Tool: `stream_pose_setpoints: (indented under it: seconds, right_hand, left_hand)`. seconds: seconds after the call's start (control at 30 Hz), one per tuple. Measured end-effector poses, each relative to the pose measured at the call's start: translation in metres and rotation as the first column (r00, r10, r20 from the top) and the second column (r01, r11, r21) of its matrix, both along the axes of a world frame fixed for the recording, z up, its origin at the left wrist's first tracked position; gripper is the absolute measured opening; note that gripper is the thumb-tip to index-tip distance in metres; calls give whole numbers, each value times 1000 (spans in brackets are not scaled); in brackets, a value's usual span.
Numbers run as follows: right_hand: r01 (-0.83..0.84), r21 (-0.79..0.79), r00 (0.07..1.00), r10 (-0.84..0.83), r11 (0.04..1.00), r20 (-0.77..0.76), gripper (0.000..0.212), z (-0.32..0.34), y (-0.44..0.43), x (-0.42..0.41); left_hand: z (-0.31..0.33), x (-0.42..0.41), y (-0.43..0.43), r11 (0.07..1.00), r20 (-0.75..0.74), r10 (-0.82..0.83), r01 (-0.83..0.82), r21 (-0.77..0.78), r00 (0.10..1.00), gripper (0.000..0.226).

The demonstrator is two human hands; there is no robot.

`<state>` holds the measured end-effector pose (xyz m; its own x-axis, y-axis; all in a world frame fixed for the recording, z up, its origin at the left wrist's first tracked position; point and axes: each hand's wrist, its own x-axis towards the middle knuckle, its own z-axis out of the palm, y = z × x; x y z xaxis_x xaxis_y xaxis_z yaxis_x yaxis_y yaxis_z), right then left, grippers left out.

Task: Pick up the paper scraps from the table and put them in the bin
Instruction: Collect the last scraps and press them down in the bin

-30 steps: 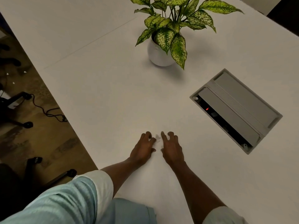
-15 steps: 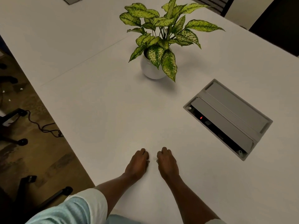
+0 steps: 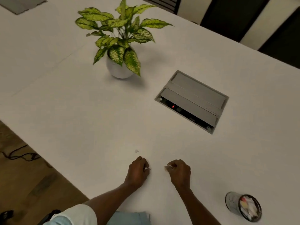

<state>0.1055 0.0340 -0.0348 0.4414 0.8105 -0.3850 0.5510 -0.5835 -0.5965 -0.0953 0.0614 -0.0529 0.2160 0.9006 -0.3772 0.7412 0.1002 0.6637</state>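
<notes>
Evidently the left hand (image 3: 138, 172) and right hand (image 3: 179, 172) each pinch paper scraps (image 3: 167, 167), ready for the bin (image 3: 233, 203) at lower right.

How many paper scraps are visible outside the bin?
3. A loose scrap lies on the table beyond the left hand; a second scrap peeks from that hand; a third scrap peeks from the right hand. More may hide inside both fists.

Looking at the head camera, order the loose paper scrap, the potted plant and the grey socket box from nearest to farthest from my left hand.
1. Loose paper scrap, just ahead of the left hand.
2. Grey socket box, ahead and to the right.
3. Potted plant, farthest, well ahead and slightly left.
</notes>
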Motion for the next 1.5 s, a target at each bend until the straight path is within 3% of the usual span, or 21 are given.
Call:
stream_pose_setpoints:
  seconds: [0.17,0.37,0.53,0.77,0.93,1.2,1.4,1.5]
  right_hand:
    - [204,59,978,-201,977,-52,19,19,-57,31]
    - [391,168,920,-391,905,-34,36,47,-117,60]
    - [526,241,844,-535,816,-32,16,63,-155,92]
    - [661,294,724,-689,690,-9,14,78,-195,140]
    - [695,288,686,-728,659,12,15,80,-209,171]
    - [576,267,761,-626,773,170,11,77,-206,201]
    - [513,183,823,-541,839,172,22,71,-199,214]
    - [487,190,829,-519,853,207,26,69,-199,215]
  left_hand:
    - [20,62,-10,999,129,-39,36,20,991,12]
    - [48,140,-32,975,237,-224,216,57,946,13]
    - [68,200,-62,937,304,-349,339,88,886,14]
    - [89,268,-98,875,310,-483,465,136,819,13]
    - [91,301,-109,835,271,-549,529,149,791,14]
    - [86,340,-106,737,131,-673,643,207,728,8]
    - [88,351,-94,616,42,-783,762,198,621,6]
    - [87,342,-86,615,17,-776,752,237,630,7]
